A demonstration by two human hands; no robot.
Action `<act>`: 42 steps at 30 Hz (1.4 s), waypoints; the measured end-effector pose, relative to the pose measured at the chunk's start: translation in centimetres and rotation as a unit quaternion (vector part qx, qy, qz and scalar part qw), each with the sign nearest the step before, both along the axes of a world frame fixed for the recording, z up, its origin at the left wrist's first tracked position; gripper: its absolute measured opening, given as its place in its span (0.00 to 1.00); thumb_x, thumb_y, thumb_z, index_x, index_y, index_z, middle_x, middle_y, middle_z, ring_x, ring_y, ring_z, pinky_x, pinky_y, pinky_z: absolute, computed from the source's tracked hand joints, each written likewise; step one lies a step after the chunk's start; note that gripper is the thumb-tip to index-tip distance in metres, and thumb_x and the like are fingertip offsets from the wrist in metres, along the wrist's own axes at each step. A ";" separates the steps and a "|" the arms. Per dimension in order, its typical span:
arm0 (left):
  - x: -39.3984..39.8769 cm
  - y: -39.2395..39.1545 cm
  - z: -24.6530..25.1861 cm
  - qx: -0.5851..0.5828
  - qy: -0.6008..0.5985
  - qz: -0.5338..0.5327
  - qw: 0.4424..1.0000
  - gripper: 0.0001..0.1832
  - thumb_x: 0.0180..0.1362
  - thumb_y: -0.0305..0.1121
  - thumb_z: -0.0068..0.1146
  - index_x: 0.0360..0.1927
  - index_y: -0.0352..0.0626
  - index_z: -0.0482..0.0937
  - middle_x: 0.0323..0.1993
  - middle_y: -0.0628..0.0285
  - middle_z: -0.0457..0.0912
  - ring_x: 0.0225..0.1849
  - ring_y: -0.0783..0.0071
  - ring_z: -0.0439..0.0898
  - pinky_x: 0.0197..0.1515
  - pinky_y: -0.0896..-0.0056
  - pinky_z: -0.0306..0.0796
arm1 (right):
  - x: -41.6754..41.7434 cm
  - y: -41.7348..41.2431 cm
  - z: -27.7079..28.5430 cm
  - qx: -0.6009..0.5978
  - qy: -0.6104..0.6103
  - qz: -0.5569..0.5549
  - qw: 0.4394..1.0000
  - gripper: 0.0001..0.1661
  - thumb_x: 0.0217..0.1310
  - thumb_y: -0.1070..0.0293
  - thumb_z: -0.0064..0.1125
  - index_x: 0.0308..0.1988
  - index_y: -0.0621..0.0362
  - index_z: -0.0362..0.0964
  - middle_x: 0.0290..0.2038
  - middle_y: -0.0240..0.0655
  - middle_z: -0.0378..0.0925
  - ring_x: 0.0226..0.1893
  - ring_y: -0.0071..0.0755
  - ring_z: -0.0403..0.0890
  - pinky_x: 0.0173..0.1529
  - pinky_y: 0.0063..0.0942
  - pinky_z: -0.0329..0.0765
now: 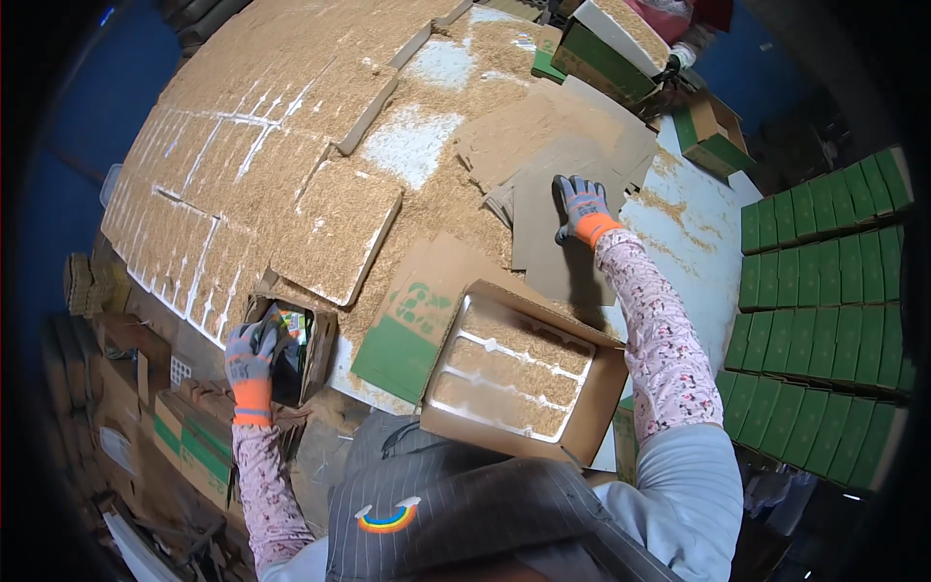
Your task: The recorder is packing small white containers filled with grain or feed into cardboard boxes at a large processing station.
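Observation:
My left hand (252,349), in a grey and orange work glove, is at the mouth of a small cardboard box (320,356) holding colourful printed packets (295,325); its fingertips are partly hidden, so a grip cannot be told. My gloved right hand (580,207) lies with fingers spread on flat cardboard sheets (542,247). Between my arms stands an open cardboard box (596,400) with a white foam tray (476,378) inside, its long compartments covered in wood shavings or husks. A green-printed cardboard piece (404,327) lies beside that box.
Shavings-covered foam trays (218,145) fill the table's left side; one tray (338,233) sits nearer. Rows of green boxes (822,269) stand at the right. At the top right, a co-worker's gloved hand (681,57) is by a green box (604,65). Flattened cartons (193,444) stand at lower left.

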State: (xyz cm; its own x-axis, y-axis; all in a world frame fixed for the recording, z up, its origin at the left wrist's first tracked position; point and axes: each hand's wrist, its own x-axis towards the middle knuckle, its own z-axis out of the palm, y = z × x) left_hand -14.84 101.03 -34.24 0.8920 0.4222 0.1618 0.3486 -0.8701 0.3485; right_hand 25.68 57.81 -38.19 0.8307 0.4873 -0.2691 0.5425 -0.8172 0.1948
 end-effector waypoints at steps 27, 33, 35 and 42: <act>9.8 -16.1 8.9 -0.174 -0.126 -0.287 0.933 0.16 0.55 0.31 0.55 0.49 0.43 0.76 0.41 0.54 0.78 0.45 0.58 0.76 0.49 0.64 0.68 | -33.5 0.9 9.8 0.203 0.078 0.156 0.963 0.21 0.55 0.66 0.48 0.50 0.55 0.66 0.39 0.39 0.72 0.37 0.40 0.77 0.35 0.34 0.76; 10.2 -13.3 0.1 -0.507 0.002 -0.239 0.828 0.19 0.62 0.36 0.51 0.55 0.39 0.73 0.47 0.62 0.77 0.48 0.77 0.74 0.50 0.75 0.67 | -33.6 0.5 10.7 0.287 0.257 0.175 0.906 0.16 0.59 0.59 0.50 0.46 0.52 0.70 0.41 0.41 0.74 0.42 0.44 0.76 0.46 0.39 0.73; 9.4 -12.8 -1.0 -0.606 0.037 -0.166 0.777 0.20 0.63 0.39 0.49 0.56 0.41 0.72 0.48 0.60 0.77 0.49 0.74 0.74 0.51 0.73 0.67 | -34.4 -1.1 14.6 0.393 0.247 0.119 0.878 0.16 0.59 0.60 0.49 0.47 0.50 0.70 0.44 0.40 0.74 0.42 0.44 0.76 0.48 0.39 0.72; 10.4 -13.8 -4.3 -0.633 0.128 -0.200 0.737 0.26 0.66 0.47 0.39 0.64 0.46 0.63 0.57 0.57 0.71 0.57 0.67 0.70 0.58 0.64 0.63 | -31.4 -4.1 9.0 0.183 0.075 -0.002 0.980 0.21 0.57 0.62 0.50 0.52 0.48 0.68 0.50 0.39 0.71 0.50 0.48 0.72 0.52 0.39 0.72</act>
State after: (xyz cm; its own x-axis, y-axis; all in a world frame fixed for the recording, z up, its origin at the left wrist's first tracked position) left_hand -4.43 87.19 -38.58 0.9191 -0.2138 -0.3309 0.3478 0.0461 0.9364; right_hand -5.73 53.70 -29.21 0.7970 0.5713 -0.1958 0.5400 -0.8193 -0.1926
